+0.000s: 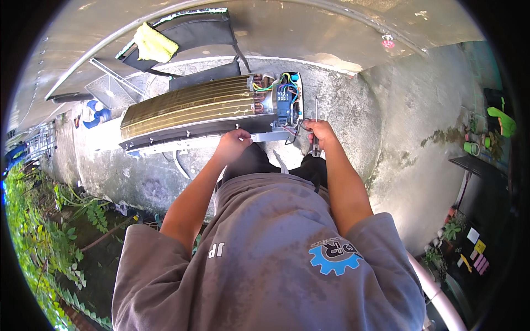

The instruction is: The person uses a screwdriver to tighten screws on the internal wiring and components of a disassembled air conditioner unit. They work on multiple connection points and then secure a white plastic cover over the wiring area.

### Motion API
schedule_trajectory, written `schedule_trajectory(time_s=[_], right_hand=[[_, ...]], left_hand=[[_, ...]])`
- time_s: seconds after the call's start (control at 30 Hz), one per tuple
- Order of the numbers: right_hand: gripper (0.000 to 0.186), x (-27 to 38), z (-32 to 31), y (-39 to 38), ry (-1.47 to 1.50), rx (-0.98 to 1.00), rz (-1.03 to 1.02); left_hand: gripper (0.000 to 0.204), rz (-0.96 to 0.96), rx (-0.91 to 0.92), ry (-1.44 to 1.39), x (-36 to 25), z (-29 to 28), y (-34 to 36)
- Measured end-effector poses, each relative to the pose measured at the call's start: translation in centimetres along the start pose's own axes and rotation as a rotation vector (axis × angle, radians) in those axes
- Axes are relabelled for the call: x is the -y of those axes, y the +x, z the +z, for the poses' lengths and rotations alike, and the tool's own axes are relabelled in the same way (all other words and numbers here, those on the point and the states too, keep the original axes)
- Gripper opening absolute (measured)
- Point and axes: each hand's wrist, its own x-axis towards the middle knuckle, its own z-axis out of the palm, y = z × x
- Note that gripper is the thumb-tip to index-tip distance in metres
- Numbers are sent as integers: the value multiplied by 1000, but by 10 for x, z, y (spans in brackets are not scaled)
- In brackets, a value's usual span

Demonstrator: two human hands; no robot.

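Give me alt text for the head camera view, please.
A person's right hand holds a slim tool beside one end of an opened air-conditioner unit, its metal fins and coloured wiring exposed, while the left hand is at its near edge. Beyond the unit, a yellow cloth hangs over a black chair.

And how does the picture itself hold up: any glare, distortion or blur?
Head view: the white left end of the air-conditioner unit looks washed out by glare; fisheye distortion bends outlines toward the black rim; the left hand and right hand look fairly sharp.
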Motion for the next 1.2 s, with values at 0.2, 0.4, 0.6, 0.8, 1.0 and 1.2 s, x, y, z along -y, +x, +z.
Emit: schedule_trajectory(time_s=[0.2,0.4,0.6,0.8,1.0,1.2], right_hand=[[17,0,-62,-43,226,264,-171],[19,20,-95,-76,254,385,-383],[23,58,-130,-82,105,392,-555],[29,86,-144,-88,-176,391,-599],[29,105,-148,-105,-233,408,-641],[28,113,-146,-100,-110,372,-641]], left_hand=[[31,10,30,-85,-55,42,-3],[33,-63,92,-313,-121,131,35],[33,-207,-66,-427,-125,186,59],[34,-261,-85,-676,-151,201,56],[30,-191,-272,-616,-170,201,58],[36,-274,-270,-49,-140,190,50]])
